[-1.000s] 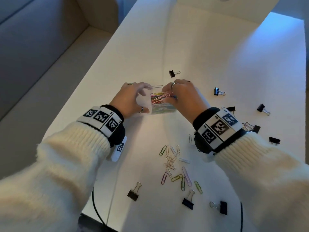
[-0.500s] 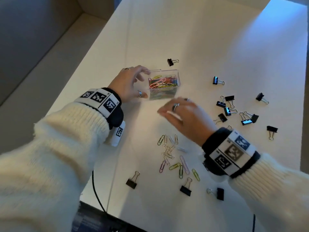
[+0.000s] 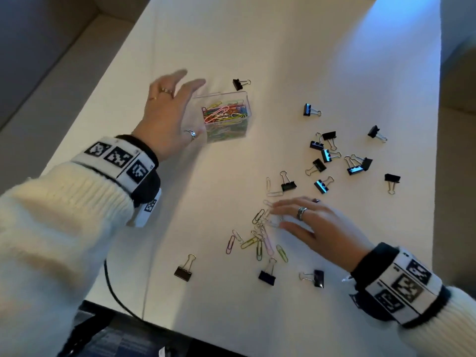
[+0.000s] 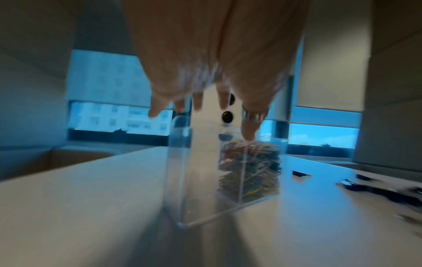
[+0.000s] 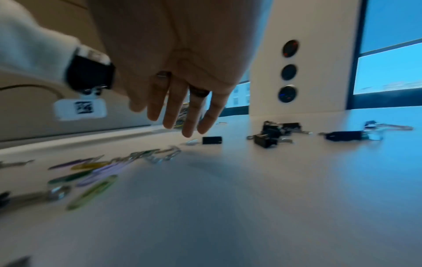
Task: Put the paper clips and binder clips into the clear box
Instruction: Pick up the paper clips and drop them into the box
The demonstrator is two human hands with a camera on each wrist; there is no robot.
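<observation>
The clear box [image 3: 226,117] stands on the white table, partly filled with coloured paper clips; in the left wrist view the clear box [image 4: 228,177] sits just below the fingers. My left hand [image 3: 175,104] hovers beside the box's left side with fingers spread, off its walls. A heap of loose paper clips [image 3: 257,235] lies near the table's front. My right hand [image 3: 288,217] reaches over that heap with straight fingers [image 5: 180,117] and nothing in it. Black binder clips [image 3: 332,155] are scattered to the right.
A lone binder clip [image 3: 239,83] lies behind the box. Three more binder clips [image 3: 266,274] sit near the front edge. A black cable [image 3: 113,292] hangs off the front-left edge. A column with round buttons [image 5: 289,72] stands at the far end.
My right hand left the box and came back toward me, down over the loose paper clips. My left hand let go of the box and spread its fingers.
</observation>
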